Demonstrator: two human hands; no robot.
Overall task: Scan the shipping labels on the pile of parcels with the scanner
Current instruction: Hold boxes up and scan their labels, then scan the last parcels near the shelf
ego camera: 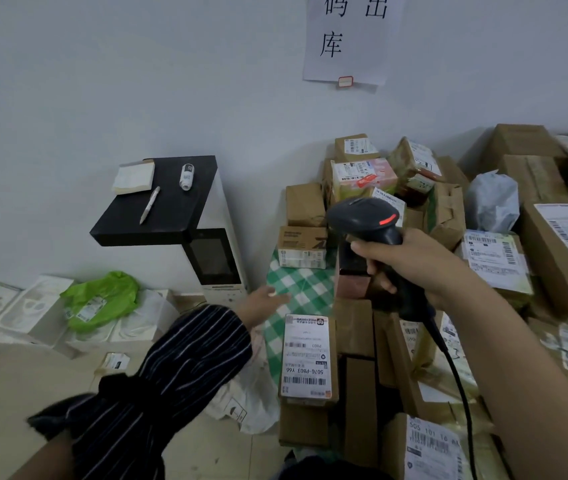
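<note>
Down on the floor at the far left I see a row of white boxes [15,313], with a crumpled green bag [102,299] lying on top of them. Next along stands a white machine [220,271] against the wall; its black top carries a notepad [134,176], a pen [149,205] and a small white bottle [187,176] lying on its side. My left hand [265,303], coming out of a dark striped sleeve [171,372], reaches toward a green checked parcel [299,289] with its fingers stretched out and holding nothing; it is blurred, so I cannot tell whether it touches the wrapping. Just below that parcel a white shipping label [306,355] faces me, its barcode near the bottom edge. Right of it rises the pile of parcels [362,174], mostly brown boxes, many labelled. My right hand [414,268] is wrapped around the handle of the black scanner [362,220], held up in front of the pile, a red light glowing on its head. Its black cable [459,386] trails down past my forearm. Above, a paper sign [348,36] hangs on the wall, and farther right a grey bag [492,202] sits among more boxes.
</note>
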